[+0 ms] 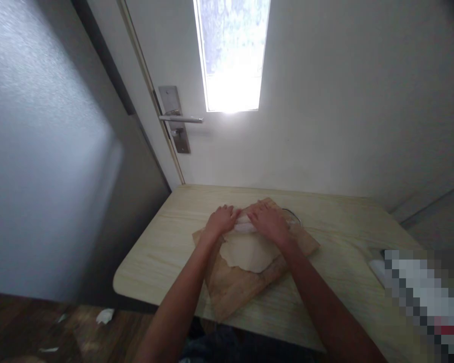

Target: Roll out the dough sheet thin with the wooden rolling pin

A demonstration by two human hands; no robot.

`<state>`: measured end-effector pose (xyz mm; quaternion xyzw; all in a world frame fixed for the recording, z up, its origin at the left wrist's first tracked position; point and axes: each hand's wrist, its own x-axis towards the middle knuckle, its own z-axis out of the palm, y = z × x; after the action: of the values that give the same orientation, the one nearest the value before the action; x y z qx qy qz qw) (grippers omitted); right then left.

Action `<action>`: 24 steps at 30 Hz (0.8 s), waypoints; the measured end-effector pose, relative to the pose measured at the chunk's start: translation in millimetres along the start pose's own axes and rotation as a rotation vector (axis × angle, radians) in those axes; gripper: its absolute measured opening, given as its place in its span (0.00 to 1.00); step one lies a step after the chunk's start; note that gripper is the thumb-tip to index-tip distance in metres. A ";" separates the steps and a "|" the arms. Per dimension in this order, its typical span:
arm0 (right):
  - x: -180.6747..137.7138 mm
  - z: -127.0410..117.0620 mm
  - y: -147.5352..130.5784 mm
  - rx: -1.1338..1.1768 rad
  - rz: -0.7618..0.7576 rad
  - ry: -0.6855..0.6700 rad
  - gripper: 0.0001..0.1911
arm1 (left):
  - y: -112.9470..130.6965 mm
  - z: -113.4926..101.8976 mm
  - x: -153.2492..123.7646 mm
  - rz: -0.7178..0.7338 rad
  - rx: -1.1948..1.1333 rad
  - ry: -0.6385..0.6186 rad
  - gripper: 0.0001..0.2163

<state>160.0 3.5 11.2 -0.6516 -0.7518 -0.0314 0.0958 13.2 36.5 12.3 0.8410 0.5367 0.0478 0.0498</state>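
Observation:
A thin sheet of pale dough [247,252] with an uneven edge lies on a wooden board [230,297], which is turned at an angle on the table. Along the far side of the dough runs a whitish roll [245,228]; whether it is rolled dough or a floured rolling pin I cannot tell. My left hand [224,220] rests over its left part, fingers stretched forward. Over the right part lies my right hand [268,222], palm down with fingers extended. Both hands cover much of the roll, hiding its ends.
The board lies on a light wooden table [155,252] against a white door with a metal handle [181,119] and a bright window pane. A thin curved metal loop [293,214] shows behind the board. A pixelated object [427,292] lies at right. White scraps [105,316] litter the floor.

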 end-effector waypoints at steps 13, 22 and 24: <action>-149.9 20.8 -14.6 0.006 -0.050 0.176 0.26 | 38.8 41.3 -145.6 0.060 0.120 0.279 0.23; -17.2 7.0 -5.5 0.000 0.060 0.053 0.24 | 1.3 9.4 -21.2 -0.053 0.036 0.080 0.23; 1.8 5.2 -4.9 -0.002 0.075 0.032 0.23 | -6.2 5.4 -2.9 -0.014 0.025 0.050 0.20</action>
<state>154.4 5.4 6.9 -0.6790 -0.7250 -0.0389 0.1084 7.1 36.2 6.0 0.8363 0.5440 0.0620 0.0263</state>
